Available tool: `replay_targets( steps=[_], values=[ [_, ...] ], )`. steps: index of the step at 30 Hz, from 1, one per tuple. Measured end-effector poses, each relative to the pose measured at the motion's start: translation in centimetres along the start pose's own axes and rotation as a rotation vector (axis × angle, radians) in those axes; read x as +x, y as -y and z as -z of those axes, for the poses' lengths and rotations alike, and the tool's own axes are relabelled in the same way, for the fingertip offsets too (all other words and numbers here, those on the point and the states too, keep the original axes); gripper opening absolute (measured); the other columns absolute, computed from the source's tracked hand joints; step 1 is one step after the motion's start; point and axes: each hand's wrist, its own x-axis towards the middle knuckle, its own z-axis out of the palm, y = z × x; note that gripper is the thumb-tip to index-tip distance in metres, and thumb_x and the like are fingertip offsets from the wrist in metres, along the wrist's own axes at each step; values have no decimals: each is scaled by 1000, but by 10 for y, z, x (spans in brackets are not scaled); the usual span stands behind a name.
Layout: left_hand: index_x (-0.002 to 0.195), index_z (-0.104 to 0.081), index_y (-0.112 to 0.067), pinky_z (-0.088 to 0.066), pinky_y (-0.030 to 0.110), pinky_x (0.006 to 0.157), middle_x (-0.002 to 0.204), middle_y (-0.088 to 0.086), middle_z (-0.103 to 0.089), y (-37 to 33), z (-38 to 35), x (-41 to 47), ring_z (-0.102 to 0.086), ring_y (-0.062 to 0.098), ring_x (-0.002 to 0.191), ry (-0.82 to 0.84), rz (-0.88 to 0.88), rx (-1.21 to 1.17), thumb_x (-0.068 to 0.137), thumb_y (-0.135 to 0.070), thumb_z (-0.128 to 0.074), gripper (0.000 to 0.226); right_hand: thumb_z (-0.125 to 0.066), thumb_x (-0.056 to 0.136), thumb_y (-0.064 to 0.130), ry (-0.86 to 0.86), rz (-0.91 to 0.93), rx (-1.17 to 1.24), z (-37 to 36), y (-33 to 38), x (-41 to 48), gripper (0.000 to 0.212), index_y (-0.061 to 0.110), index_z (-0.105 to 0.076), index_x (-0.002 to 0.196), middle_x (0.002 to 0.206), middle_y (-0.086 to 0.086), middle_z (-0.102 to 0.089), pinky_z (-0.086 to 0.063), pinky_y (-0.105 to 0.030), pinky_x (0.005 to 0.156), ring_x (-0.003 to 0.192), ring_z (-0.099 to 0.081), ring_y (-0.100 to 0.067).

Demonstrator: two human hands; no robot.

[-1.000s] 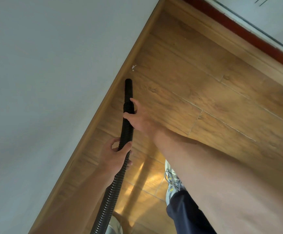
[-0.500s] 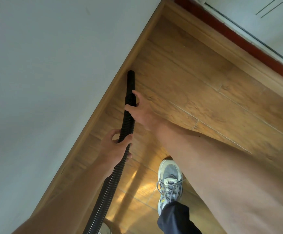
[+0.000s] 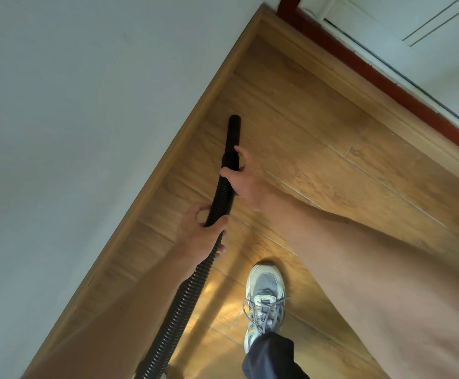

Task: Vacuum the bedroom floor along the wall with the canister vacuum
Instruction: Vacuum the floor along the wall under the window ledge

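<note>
Hose runs off the bottom edge — shoe heel hidden under trouser cuff.

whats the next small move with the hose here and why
Probably slide the nozzle forward along the baseboard toward the corner. The left hand and right hand both grip the hose, the nozzle sits close beside the baseboard, and a strip of floor lies between it and the corner.

No legible text, label, brand or number anywhere in view.
</note>
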Motion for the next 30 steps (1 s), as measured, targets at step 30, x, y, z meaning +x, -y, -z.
replay_targets(
  steps=[30],
  values=[
    [120,-55,-29,-59,40,51,82,17,-72,48,1,-33,-63,29,50,-51,20,-152,87,-16,-74,40,-65,94,19,53,23,-271,-20,-18,-30,68,32,-34,153,139,-7,-57,-54,-27,87,112,-64,-22]
  ],
)
